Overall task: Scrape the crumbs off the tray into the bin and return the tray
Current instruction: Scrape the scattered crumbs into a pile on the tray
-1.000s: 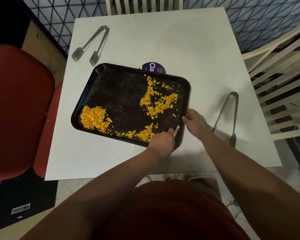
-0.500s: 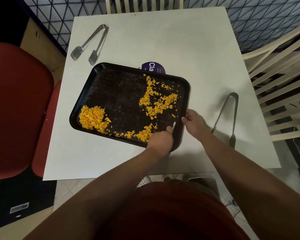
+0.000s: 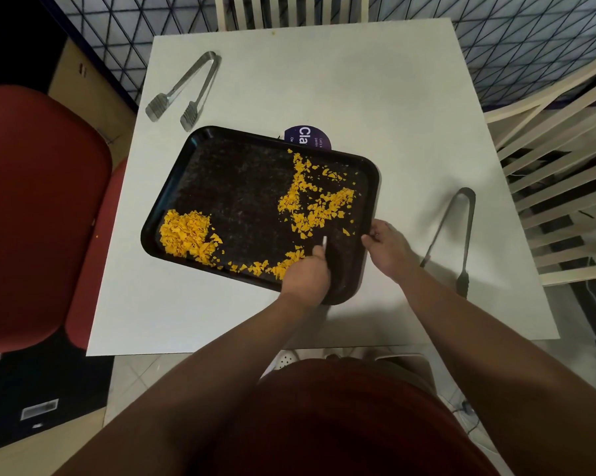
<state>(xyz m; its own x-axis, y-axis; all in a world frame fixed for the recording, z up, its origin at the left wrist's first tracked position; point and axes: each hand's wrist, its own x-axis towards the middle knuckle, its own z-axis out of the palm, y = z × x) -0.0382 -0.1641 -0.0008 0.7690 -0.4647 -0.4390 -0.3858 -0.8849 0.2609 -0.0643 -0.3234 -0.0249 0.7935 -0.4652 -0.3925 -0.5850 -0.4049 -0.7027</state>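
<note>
On the white tabletop (image 3: 375, 97) we see the black tray (image 3: 241, 194) lying askew, orange crumbs (image 3: 186, 235) heaped in its near-left corner and scattered toward its right. Our left hand (image 3: 306, 278) grips a thin white scraper (image 3: 325, 242) over the near rim. Our right hand (image 3: 387, 247) pinches the tray's right edge. Metal tongs (image 3: 456, 231) lie farther right.

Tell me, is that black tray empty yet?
No. The tray still holds orange crumbs: a pile at its left end and scattered patches toward the right.
</note>
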